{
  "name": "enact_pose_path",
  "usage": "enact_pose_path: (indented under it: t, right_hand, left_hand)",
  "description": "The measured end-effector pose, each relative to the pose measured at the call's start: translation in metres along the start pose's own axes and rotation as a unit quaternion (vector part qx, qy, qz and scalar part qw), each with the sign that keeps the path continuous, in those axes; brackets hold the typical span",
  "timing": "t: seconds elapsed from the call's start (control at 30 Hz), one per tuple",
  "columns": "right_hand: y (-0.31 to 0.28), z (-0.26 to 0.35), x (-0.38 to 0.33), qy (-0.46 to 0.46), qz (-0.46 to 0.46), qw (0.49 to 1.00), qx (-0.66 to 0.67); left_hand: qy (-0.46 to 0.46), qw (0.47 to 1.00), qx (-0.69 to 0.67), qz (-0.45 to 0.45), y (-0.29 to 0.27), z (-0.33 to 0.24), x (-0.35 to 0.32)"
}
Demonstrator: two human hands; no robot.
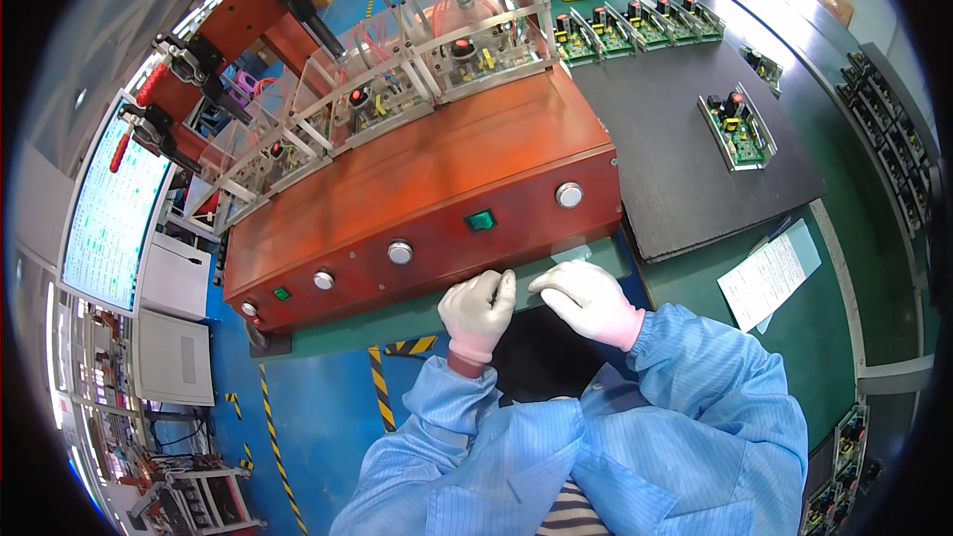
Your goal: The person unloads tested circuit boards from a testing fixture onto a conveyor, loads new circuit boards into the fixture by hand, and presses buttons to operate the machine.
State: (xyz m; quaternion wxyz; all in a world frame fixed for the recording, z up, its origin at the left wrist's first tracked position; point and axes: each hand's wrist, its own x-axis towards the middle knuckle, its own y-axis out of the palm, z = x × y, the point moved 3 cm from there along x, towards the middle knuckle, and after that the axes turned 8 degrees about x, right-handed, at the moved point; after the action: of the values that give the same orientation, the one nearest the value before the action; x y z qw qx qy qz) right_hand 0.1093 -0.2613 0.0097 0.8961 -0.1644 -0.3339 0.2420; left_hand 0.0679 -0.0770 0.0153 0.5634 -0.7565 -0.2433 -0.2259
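My left hand (478, 310), in a white glove, rests on the green bench edge (397, 321) with its fingers curled and nothing in it, just below the front panel of a red-brown test fixture (437, 189). My right hand (588, 300), also gloved, lies flat on the same edge beside it, fingers together and pointing left, empty. Round silver buttons (400, 252) and a green square button (480, 220) sit on the panel above my hands. Clear covers (476, 35) on top of the fixture hold circuit boards.
A dark mat (685, 149) to the right carries a green circuit board (736, 129), with a row of boards (635, 28) behind it. A paper sheet (769, 278) lies on the green bench. A monitor (109, 218) stands at the left, above a blue floor.
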Motion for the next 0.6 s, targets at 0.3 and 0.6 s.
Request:
enact_pose_path:
  t: [0.3,0.6]
  right_hand:
    - [-0.0003,0.0018,0.0010,0.018,0.002,1.000,0.009]
    - [0.0008,0.0016,0.0024,0.014,0.000,1.000,0.006]
  left_hand:
    - [0.000,1.000,-0.002,-0.005,-0.0003,-0.0005,-0.0001]
    - [0.002,1.000,0.015,0.000,0.0013,0.0030,-0.0012]
